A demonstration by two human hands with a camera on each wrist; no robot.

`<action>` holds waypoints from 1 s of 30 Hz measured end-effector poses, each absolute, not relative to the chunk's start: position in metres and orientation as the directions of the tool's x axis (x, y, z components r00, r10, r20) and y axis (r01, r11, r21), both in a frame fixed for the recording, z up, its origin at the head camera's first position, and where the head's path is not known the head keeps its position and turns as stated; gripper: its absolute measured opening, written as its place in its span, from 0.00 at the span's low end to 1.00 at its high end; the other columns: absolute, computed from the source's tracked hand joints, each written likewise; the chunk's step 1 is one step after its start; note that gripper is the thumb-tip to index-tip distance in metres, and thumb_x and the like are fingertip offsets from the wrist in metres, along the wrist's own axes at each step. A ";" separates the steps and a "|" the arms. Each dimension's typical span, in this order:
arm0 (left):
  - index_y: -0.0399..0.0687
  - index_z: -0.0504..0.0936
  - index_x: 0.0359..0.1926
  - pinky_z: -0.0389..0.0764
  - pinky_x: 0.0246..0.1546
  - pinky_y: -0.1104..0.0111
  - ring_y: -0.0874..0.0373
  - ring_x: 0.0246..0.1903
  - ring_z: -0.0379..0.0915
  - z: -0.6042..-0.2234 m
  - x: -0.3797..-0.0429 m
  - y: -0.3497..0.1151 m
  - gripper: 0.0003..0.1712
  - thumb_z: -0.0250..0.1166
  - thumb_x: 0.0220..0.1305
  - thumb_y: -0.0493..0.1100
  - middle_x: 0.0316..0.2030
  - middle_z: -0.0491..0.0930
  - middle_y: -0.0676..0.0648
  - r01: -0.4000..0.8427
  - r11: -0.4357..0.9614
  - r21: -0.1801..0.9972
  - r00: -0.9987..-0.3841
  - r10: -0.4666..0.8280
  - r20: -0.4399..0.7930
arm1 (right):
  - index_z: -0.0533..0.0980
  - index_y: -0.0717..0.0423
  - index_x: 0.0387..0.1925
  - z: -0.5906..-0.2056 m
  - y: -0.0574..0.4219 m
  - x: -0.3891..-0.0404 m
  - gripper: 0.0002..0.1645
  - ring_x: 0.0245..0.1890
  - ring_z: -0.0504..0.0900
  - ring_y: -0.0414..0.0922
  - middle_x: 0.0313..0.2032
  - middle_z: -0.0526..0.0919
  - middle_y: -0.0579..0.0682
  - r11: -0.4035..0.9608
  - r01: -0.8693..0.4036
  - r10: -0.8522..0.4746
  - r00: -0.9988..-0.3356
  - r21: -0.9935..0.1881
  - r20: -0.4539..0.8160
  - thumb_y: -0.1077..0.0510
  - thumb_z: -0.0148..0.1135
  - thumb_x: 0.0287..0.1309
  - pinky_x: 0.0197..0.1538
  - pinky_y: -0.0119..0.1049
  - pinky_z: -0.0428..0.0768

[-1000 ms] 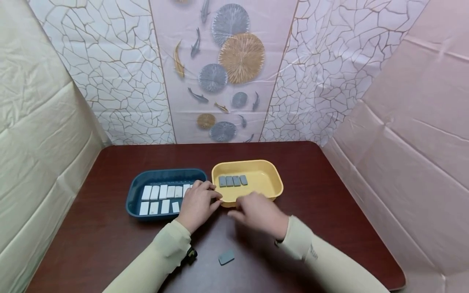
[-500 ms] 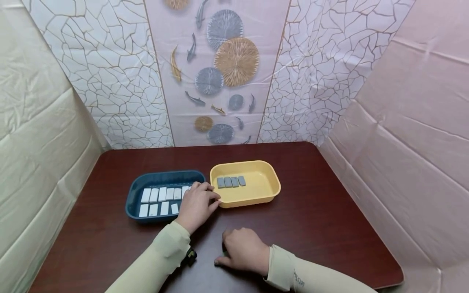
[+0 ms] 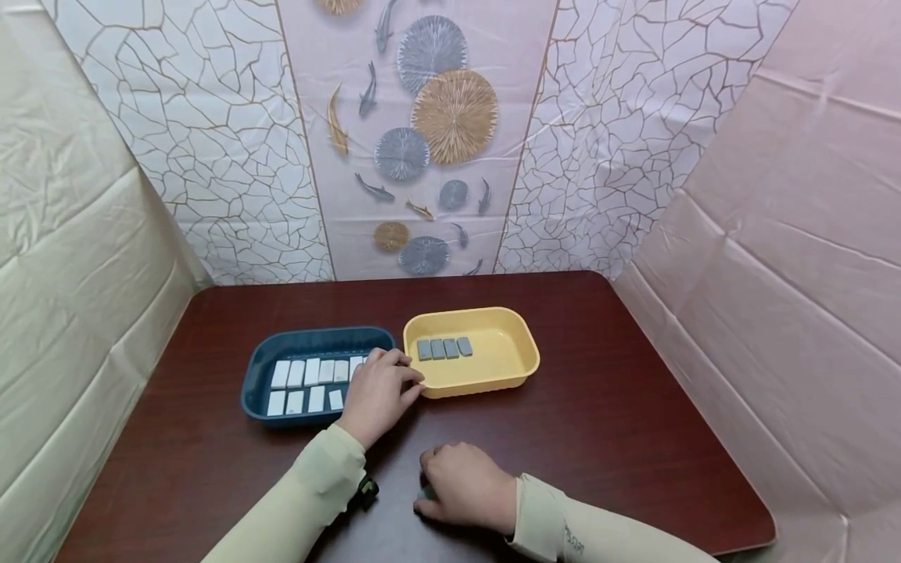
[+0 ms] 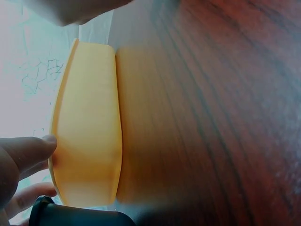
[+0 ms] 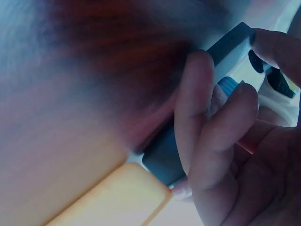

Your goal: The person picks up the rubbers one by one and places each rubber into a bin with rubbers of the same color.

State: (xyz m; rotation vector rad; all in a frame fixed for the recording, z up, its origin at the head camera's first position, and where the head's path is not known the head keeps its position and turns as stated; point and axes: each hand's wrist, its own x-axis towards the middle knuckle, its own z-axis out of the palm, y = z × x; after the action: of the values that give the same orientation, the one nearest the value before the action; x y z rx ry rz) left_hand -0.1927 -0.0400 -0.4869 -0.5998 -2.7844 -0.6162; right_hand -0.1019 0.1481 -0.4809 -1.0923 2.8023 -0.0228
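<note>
My left hand (image 3: pixel 378 395) lies over the gap between two trays, with its thumb and fingers at the near left corner of the yellow tray (image 3: pixel 479 388). In the left wrist view the thumb (image 4: pixel 30 151) lies on the tray's rim while other fingers pass behind it. Close above the table in front of that tray, my right hand (image 3: pixel 468 489) pinches a grey tile (image 5: pixel 233 44) between thumb and fingers. The head view shows only a sliver of this tile. Inside the yellow tray, several grey tiles (image 3: pixel 438 349) form a short row at the left.
A dark blue tray (image 3: pixel 317 340) stands left of the yellow one, holding two rows of white tiles (image 3: pixel 317 399); my left hand hides its right end. Both trays sit on a dark red-brown table (image 3: pixel 619 438), with patterned cloth (image 3: pixel 253 156) rising behind it.
My right hand has moved from the yellow tray's front edge back towards me, onto the loose grey tile, and now pinches it. The left hand stays at the tray corner.
</note>
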 end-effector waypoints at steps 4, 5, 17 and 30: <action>0.63 0.96 0.47 0.81 0.51 0.50 0.49 0.54 0.75 -0.487 -0.193 -0.041 0.06 0.77 0.72 0.52 0.55 0.85 0.51 0.440 0.830 0.342 -0.887 0.343 0.309 | 0.77 0.44 0.31 -0.465 0.156 -0.113 0.21 0.22 0.72 0.37 0.27 0.73 0.39 0.724 -0.680 -0.688 -0.725 -0.116 -0.043 0.38 0.78 0.60 0.27 0.37 0.75; 0.63 0.96 0.46 0.81 0.50 0.50 0.49 0.54 0.75 -0.487 -0.194 -0.041 0.06 0.77 0.72 0.52 0.55 0.85 0.51 0.442 0.831 0.337 -0.885 0.343 0.313 | 0.77 0.45 0.32 -0.460 0.160 -0.117 0.20 0.22 0.72 0.37 0.28 0.74 0.40 0.721 -0.682 -0.688 -0.725 -0.125 -0.010 0.39 0.78 0.59 0.26 0.37 0.75; 0.62 0.97 0.45 0.81 0.48 0.51 0.50 0.52 0.76 -0.490 -0.197 -0.042 0.06 0.79 0.70 0.52 0.53 0.86 0.50 0.449 0.830 0.332 -0.880 0.346 0.327 | 0.85 0.55 0.51 -0.408 0.208 -0.200 0.22 0.31 0.78 0.41 0.37 0.81 0.47 0.789 -0.578 -0.546 -0.815 -0.209 0.195 0.51 0.81 0.59 0.37 0.39 0.81; 0.58 0.97 0.46 0.81 0.48 0.49 0.48 0.52 0.76 -0.490 -0.196 -0.042 0.06 0.79 0.70 0.49 0.55 0.86 0.47 0.464 0.806 0.367 -0.875 0.352 0.333 | 0.85 0.60 0.46 -0.422 0.232 -0.274 0.12 0.44 0.84 0.50 0.43 0.85 0.55 0.874 -0.406 -0.425 -0.905 -0.268 -0.012 0.61 0.79 0.64 0.49 0.48 0.85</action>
State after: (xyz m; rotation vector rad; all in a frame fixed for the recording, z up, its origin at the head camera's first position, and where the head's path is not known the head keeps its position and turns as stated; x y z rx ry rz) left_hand -0.1963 -0.0422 -0.4898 -0.6302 -2.7443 -0.6512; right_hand -0.2744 0.2322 -0.4221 -0.6599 2.9720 -0.4010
